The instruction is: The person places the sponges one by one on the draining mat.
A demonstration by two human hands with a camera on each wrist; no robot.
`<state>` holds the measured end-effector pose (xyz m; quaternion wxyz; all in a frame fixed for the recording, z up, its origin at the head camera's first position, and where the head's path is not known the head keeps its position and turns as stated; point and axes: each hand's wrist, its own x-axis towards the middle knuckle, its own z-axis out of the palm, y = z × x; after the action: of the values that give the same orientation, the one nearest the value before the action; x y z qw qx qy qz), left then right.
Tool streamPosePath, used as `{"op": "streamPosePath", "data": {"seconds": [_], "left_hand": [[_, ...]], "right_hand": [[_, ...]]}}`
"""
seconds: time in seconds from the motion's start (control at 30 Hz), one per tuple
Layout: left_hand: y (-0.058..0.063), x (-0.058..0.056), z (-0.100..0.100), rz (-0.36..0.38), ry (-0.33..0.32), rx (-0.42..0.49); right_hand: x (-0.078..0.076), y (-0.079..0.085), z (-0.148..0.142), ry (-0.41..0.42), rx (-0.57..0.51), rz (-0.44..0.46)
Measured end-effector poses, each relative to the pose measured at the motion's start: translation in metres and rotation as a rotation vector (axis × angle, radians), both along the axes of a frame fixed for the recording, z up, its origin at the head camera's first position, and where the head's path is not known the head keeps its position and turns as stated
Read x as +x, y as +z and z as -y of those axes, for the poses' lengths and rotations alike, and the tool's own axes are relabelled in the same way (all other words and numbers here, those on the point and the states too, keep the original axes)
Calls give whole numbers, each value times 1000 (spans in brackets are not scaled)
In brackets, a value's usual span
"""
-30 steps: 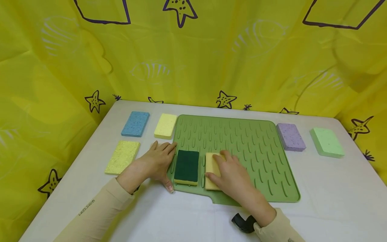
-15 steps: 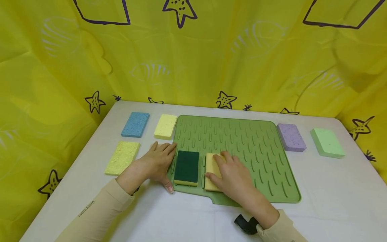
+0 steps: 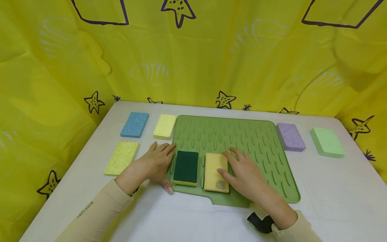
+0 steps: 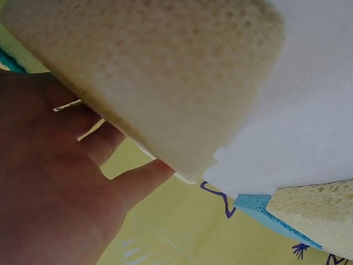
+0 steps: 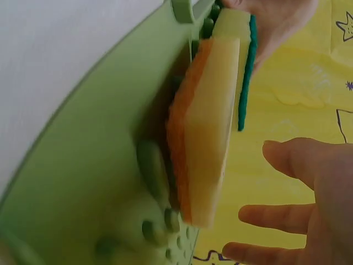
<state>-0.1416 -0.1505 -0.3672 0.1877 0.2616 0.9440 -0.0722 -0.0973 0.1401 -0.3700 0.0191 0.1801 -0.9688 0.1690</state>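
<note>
My right hand (image 3: 246, 174) hovers over the right edge of a yellow sponge (image 3: 213, 171), its fingers spread apart from it. That sponge lies flat on the green ribbed mat (image 3: 257, 141), with a round grey mark on top; the right wrist view shows its orange underside layer. Left of it lies a scrub sponge (image 3: 186, 166), dark green side up. At the mat's left edge my left hand (image 3: 157, 164) rests with fingers extended and thumb spread. In the left wrist view a cream porous sponge (image 4: 165, 72) hides some fingertips of that hand; the hand mostly covers it in the head view.
On the white table (image 3: 169, 218), a blue sponge (image 3: 134, 124), a pale yellow one (image 3: 164, 126) and a speckled yellow one (image 3: 122, 158) lie to the left. Purple (image 3: 291, 137) and mint green (image 3: 327, 142) sponges lie right of the mat. Behind hangs a yellow patterned curtain (image 3: 193, 60).
My right hand has let go of the yellow sponge and moved slightly right, baring its top and grey mark. My left hand has stayed in place.
</note>
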Motion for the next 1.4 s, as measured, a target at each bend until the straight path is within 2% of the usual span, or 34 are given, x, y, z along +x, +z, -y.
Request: {"op": "streamPosePath", "data": {"seconds": [0.4, 0.6, 0.77, 0.97, 1.4], "left_hand": [[-1, 2, 1, 1, -5, 4], [-2, 2, 2, -11, -11, 9], [-2, 1, 3, -24, -13, 34], [-2, 2, 3, -13, -5, 25], [-2, 1, 1, -21, -13, 21]], "right_hand": [[-6, 9, -38, -26, -20, -10], [-13, 14, -61, -50, 6, -28], [-19, 14, -80, -69, 45, -87], [-24, 8, -98, -67, 36, -170], [-31, 4, -126, -84, 53, -195]]}}
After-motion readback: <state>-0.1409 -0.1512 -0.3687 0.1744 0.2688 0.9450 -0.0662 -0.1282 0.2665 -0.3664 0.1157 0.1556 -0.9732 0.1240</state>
